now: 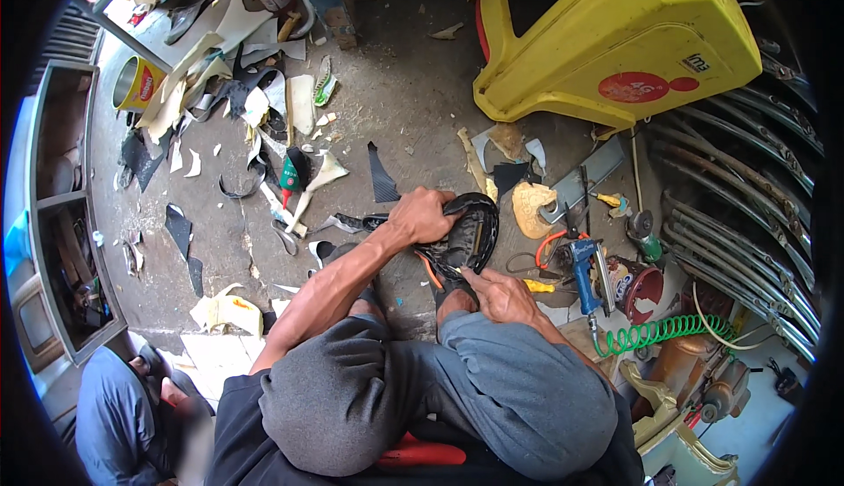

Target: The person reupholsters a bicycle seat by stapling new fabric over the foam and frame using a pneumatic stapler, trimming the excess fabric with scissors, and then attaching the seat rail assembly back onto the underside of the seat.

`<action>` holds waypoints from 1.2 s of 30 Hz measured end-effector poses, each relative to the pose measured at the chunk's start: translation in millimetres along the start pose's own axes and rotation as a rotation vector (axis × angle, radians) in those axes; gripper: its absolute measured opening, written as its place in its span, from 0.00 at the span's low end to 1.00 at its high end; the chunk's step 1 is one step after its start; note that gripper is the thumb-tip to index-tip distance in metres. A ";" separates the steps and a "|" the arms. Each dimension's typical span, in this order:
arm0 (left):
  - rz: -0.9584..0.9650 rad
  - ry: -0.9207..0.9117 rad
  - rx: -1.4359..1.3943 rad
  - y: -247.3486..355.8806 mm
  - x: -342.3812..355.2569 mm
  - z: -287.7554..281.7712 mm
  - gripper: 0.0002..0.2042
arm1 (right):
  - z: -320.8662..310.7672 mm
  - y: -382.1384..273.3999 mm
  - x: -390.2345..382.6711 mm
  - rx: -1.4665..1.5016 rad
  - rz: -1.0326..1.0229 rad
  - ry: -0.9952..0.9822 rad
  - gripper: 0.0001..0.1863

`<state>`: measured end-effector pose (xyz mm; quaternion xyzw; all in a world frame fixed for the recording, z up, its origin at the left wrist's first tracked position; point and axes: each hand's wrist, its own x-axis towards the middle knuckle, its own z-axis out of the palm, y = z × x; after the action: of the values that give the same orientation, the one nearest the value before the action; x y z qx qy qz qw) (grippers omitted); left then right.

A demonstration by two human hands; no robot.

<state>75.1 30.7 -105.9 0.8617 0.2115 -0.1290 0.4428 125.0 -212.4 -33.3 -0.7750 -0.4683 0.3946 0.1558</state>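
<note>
Down on the concrete floor [387, 99] between the person's knees sits a black bike saddle [464, 233], tipped up so its underside faces the camera. Left hand [422, 216] is clamped over the saddle's upper left edge, fingers wrapped round it. Right hand [503, 297] is at the lower edge, fingertips pinching at the rim where the cover meets the shell; whether it's got anything small pinched in there, can't tell. Just right of the saddle there's a blue air stapler [584, 266] lying on the floor with a green coiled hose [655, 332] running off it. Scraps of black and cream material [255, 99] are scattered all over the left side, and a yellow plastic chair [615, 38] is tipped over further back. Another person in blue [114, 416] is sitting at lower left
</note>
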 end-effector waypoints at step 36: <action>-0.291 0.363 -0.187 23.7 -49.3 -68.0 0.22 | 13.0 -32.7 103.4 0.101 0.099 0.508 0.13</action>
<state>45.6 61.7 -29.9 0.7865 0.4205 -0.0143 0.4521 121.4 -109.5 -69.9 -0.8624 -0.3555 0.2174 0.2875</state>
